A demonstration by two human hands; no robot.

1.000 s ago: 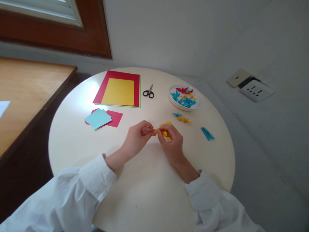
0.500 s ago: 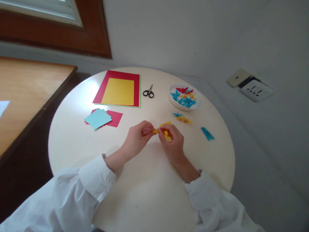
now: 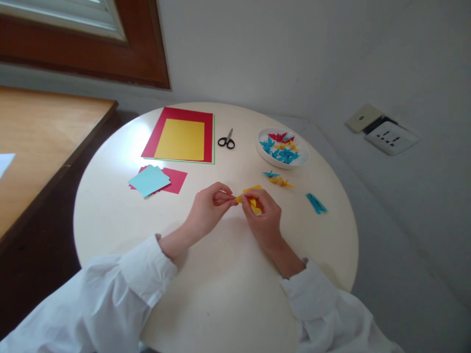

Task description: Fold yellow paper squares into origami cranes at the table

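Between my hands is a small piece of folded yellow paper (image 3: 239, 199). My left hand (image 3: 210, 206) is closed, its thumb and fingertips pinching the paper's left tip. From the other side, my right hand (image 3: 263, 215) grips the same piece between thumb and fingers, hiding much of it. Other yellow paper (image 3: 253, 188) shows behind and under the right fingers; I cannot tell whether it is loose. Just beyond the right hand, small yellow paper cranes (image 3: 281, 182) and a blue paper crane (image 3: 271, 174) lie on the white round table (image 3: 221, 294).
At the back right, a white dish (image 3: 262, 153) holds several red, blue and yellow cranes. Black-handled scissors (image 3: 226, 142) lie beside large red and yellow sheets (image 3: 180, 139). Light-blue squares (image 3: 150, 180) overlap red ones at left. Narrow folded blue papers (image 3: 316, 203) lie far right.
My left hand has shifted very slightly, and its fingertips sit closer over the yellow paper's tip. The right hand has barely moved; both keep their hold.
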